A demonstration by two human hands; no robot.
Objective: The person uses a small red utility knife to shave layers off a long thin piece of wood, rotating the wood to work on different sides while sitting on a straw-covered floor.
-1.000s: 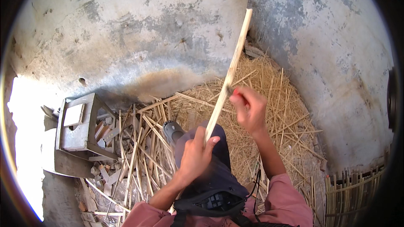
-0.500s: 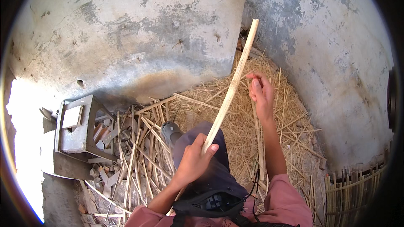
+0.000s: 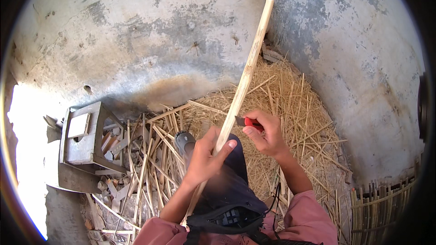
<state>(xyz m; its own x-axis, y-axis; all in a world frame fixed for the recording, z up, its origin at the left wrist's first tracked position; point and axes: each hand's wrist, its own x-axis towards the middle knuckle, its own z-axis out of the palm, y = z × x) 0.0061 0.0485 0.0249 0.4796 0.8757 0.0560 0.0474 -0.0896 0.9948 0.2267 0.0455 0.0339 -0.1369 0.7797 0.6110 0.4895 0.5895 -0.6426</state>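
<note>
A long pale strip of split bamboo [image 3: 245, 75] slants from my lap up toward the wall corner. My left hand [image 3: 208, 156] is closed round its lower part, thumb along one face; the lower end runs down past my wrist. In my right hand [image 3: 267, 134] is a red-handled knife [image 3: 254, 123], its short dark blade turned toward the strip. The blade tip is at the strip's right edge, above my left hand; I cannot tell whether it touches.
Shavings [image 3: 290, 95] heap on the floor ahead and right. Loose strips [image 3: 156, 172] lie at the left, by a wooden stool [image 3: 88, 138] tipped beside rubble. Plastered walls meet in the far corner. A slatted basket-like frame [image 3: 381, 208] stands at lower right.
My right hand has come down and left, bringing the knife blade to the strip. The strip has shifted upward and leftward at its far end, and more of it shows below my left hand.
</note>
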